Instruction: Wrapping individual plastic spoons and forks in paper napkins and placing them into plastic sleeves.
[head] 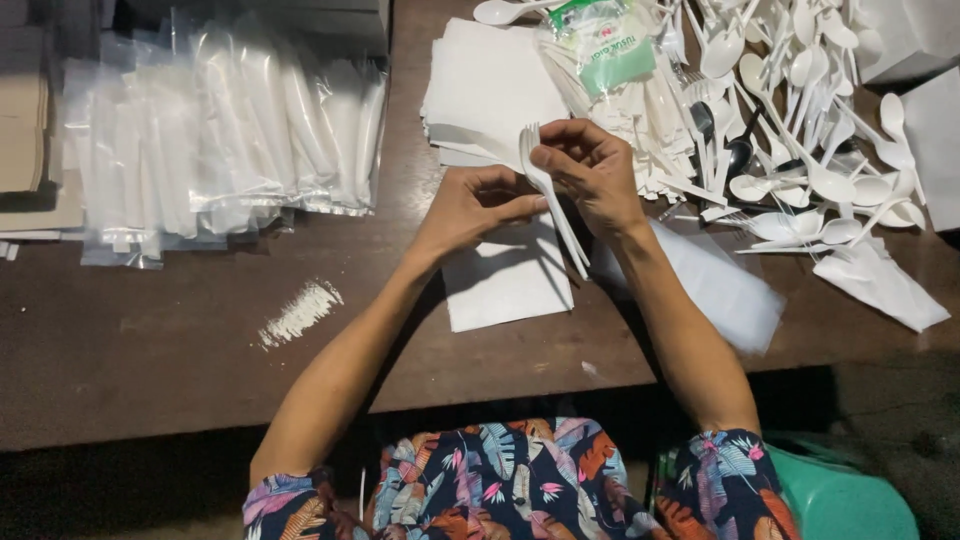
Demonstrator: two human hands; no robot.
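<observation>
My right hand pinches a white plastic fork near its tines, and what looks like a second white utensil lies against it. The handles point down toward me. My left hand touches the same utensils from the left with its fingertips. Both hands hover over a white paper napkin lying flat on the brown table. A stack of white napkins sits just beyond my hands.
A heap of loose white plastic spoons and forks covers the far right. A green-and-white tissue pack lies on it. Clear bags of packed cutlery are piled at far left. A clear plastic sleeve lies right of my forearm. A green stool is at lower right.
</observation>
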